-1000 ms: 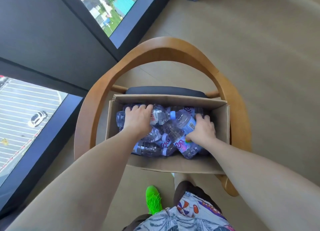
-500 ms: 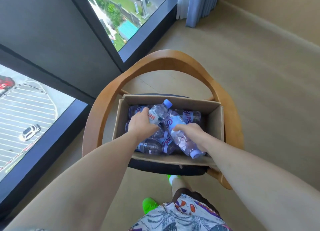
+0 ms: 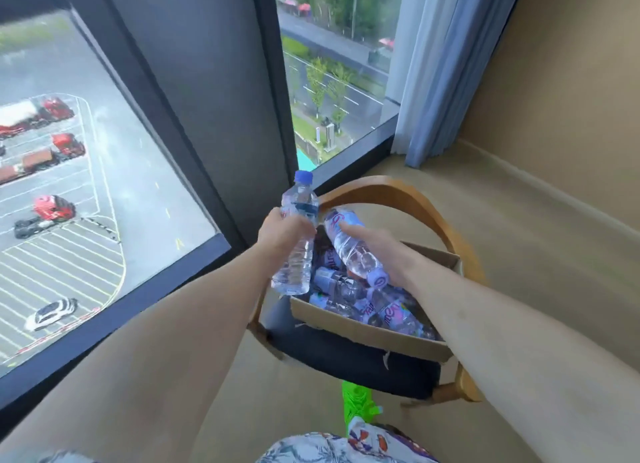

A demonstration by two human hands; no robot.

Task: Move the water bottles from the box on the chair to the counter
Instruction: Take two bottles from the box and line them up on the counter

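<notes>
My left hand [image 3: 282, 232] grips a clear water bottle with a blue cap [image 3: 297, 234], held upright above the box's left edge. A second clear bottle with a lilac cap [image 3: 349, 246] lies slanted in the grip of my right hand [image 3: 375, 246], cap pointing down toward me. Both bottles are lifted above the cardboard box [image 3: 367, 331], which rests on the dark seat of a wooden chair [image 3: 408, 195]. Several more bottles [image 3: 388, 310] lie jumbled in the box. No counter is in view.
A floor-to-ceiling window with dark frames [image 3: 194, 98] stands to the left and behind the chair. A pale blue curtain [image 3: 436, 71] hangs at the corner by a beige wall [image 3: 561, 91]. Beige floor stretches right of the chair. My green shoe [image 3: 356, 403] is under the seat's front.
Both hands have lifted their bottles up out of the box. The left bottle turned upright. My view has swung up and left, showing more window and curtain.
</notes>
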